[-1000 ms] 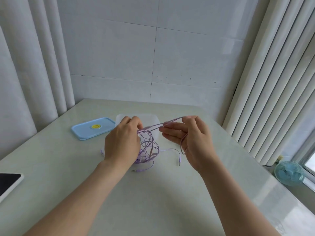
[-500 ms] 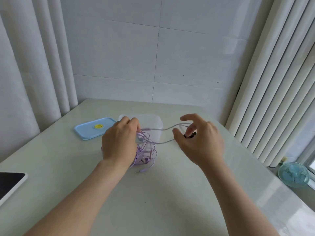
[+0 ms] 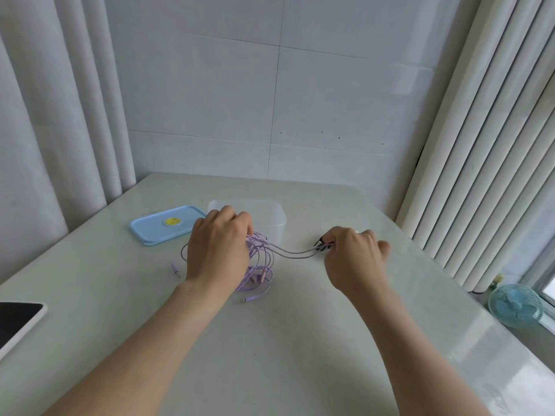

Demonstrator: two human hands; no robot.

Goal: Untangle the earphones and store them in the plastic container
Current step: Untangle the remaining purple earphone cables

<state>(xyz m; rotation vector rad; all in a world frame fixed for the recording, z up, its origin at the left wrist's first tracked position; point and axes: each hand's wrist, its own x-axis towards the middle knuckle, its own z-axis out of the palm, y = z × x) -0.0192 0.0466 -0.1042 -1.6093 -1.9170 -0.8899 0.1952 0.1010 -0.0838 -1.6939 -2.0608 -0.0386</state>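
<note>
**Right hand drawn out to the right, strands stretched**

Since half a second back, right hand [image 3: 356, 259] has shifted rightward and lower, now pinched closed on dark earbud ends, two cable strands running taut-ish from it back to the left hand [image 3: 217, 250]. Pale counter [image 3: 300, 355] carries everything. Clear plastic container [image 3: 270, 211] sits at far centre, open, touching nothing of the cable that can be made out. Blue lid [image 3: 162, 226] lies flat just left of it. Left hand is curled down over the purple earphones [image 3: 258, 265], gripping the tangled bundle, which rests on the counter just near of the container. One jack plug [image 3: 244, 300] trails loose at the near edge of the tangle.
</note>
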